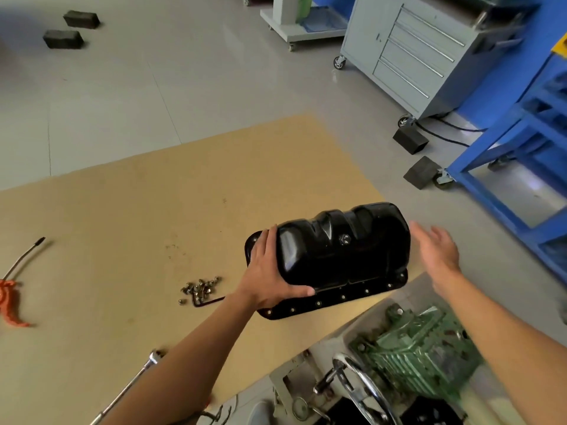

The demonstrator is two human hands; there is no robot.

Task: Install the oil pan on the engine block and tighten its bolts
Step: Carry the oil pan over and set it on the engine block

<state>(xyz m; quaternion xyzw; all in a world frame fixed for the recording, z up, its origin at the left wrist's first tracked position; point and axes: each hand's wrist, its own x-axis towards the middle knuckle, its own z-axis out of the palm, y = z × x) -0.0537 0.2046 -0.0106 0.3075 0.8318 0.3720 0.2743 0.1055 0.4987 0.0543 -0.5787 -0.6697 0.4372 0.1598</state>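
- Holding the oil pan (343, 250) is the work of the left hand (267, 271) alone: fingers wrap over the pan's left end wall and the thumb lies along the near side, just above the flange.
- The right hand (438, 246) is empty, with fingers straight and spread. It sits just beside the pan's right end and does not touch it.
- The pan is over the right edge of the cardboard sheet (122, 225) and appears lifted clear of it. The domed sump faces up and the drilled flange faces down and toward the person.
- Key relation: the pan's long axis runs left to right, from the gripped end to the free end. The whole body therefore overhangs to the right of the single grip, and the right hand is the nearer one to that unsupported end.
- Judgement: the next move calls for the right hand to take the free end, so that the flange can be carried level.
- A green gear housing (414, 348) with a handwheel (365, 381) lies near the person, below the pan. The engine block's mating face cannot be made out.
- The bolts (199, 288) lie in a loose heap on the sheet to the left of the pan, touching a hex key (205, 302). None is fitted yet.
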